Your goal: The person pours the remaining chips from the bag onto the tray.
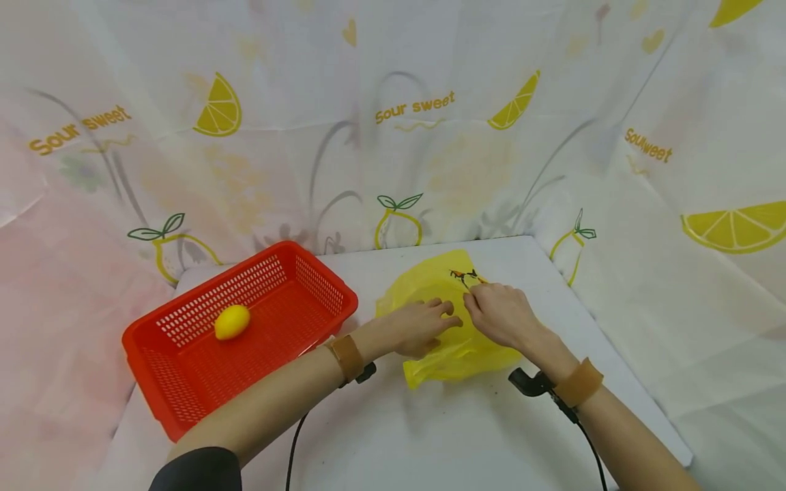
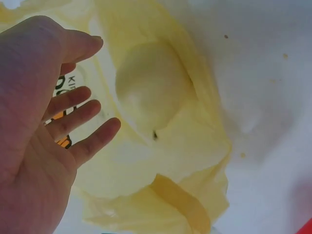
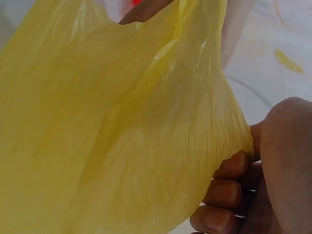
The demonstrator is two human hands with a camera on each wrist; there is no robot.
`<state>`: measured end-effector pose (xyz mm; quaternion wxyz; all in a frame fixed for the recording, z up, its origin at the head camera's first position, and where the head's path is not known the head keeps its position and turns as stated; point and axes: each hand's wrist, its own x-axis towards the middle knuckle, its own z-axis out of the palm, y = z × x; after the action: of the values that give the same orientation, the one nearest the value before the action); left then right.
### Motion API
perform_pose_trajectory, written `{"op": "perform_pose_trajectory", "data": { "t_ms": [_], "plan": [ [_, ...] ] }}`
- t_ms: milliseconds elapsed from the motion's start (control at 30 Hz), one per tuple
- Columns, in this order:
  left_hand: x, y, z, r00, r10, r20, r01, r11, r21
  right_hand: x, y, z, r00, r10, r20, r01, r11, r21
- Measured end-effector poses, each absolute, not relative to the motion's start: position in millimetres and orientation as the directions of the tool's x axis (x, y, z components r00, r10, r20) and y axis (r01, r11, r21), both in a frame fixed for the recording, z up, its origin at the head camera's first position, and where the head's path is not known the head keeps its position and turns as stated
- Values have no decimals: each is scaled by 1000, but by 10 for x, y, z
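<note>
A thin yellow plastic bag [image 1: 430, 276] with dark and orange print lies crumpled on the white table. At its right side my right hand [image 1: 502, 315] pinches the bag's edge, which stretches toward the fingers [image 3: 225, 192] in the right wrist view. My left hand [image 1: 420, 329] hovers over the bag's middle with fingers spread and holds nothing. A rounded pale bulge [image 2: 153, 83] with a dark speck below it shows at the bag in the left wrist view; what it is I cannot tell.
Left of the bag stands a red perforated plastic basket [image 1: 295, 310] holding one yellow lemon [image 1: 232, 322]. Cables run from both wrist cameras. A lemon-printed curtain [image 1: 467, 170] hangs behind the white table [image 1: 393, 436] and along its sides.
</note>
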<state>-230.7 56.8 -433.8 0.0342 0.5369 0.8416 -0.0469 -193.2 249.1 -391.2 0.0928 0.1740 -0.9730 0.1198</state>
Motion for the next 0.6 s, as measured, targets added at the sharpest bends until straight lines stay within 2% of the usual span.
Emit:
{"op": "perform_pose_trajectory", "data": {
  "t_ms": [267,600],
  "plan": [
    [-2171,257,-4139,-409,907,-99,912,411,0,-1949,2465,-3900,-915,-333,226,-377,905,-195],
    [-2063,-216,-3858,-512,859,-8,851,508,130,-1945,2487,-3915,-921,-318,223,-365,905,-219]
  ]
}}
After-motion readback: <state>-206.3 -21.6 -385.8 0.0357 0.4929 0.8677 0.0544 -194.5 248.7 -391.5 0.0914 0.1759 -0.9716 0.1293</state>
